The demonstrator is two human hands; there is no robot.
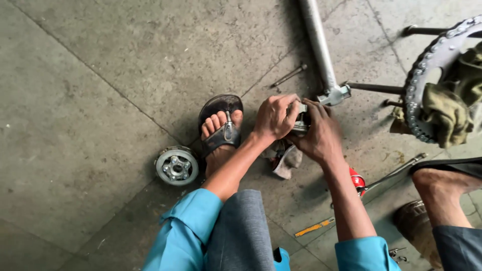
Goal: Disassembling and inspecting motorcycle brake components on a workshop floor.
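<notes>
Floor: grey concrete floor (90, 75) with scored lines fills the frame; everything lies on it.
Metal tube: a pale metal tube (317, 45) runs down from the top centre and ends in a bracket just above the hands.
Bolt: a long bolt (288, 75) lies loose on the floor, upper centre, apart from the hands.
Hub part: a round metal hub with studs (176, 165) sits left of centre, just beside the sandalled foot.
Foot: a foot in a dark sandal (220, 128) rests immediately left of the left hand.
Sprocket: a chain sprocket (419, 85) with an olive rag (447, 113) stuffed in it fills the upper right edge; dark rods reach from it toward the tube's bracket.
Rag on floor: a soiled cloth (287, 159) lies under the hands.
Tools: a red-handled tool (357, 180) and a long metal wrench (396, 173) lie right of the right forearm; a yellow strip (314, 229) lies lower centre.
Other foot: a bare foot (442, 183) shows at the right edge.
Held part: a small metal component (301, 120) sits at centre frame, between both hands, largely hidden by them, just below the tube's bracket.
Left hand: the left hand (273, 118) reaches forward, knuckles up, fingers curled tight over the component's top.
Right hand: the right hand (321, 133) meets it from the right, back toward the camera, fingers wrapped around the same part.
Sleeves: blue sleeves are rolled back to the elbows.
</notes>
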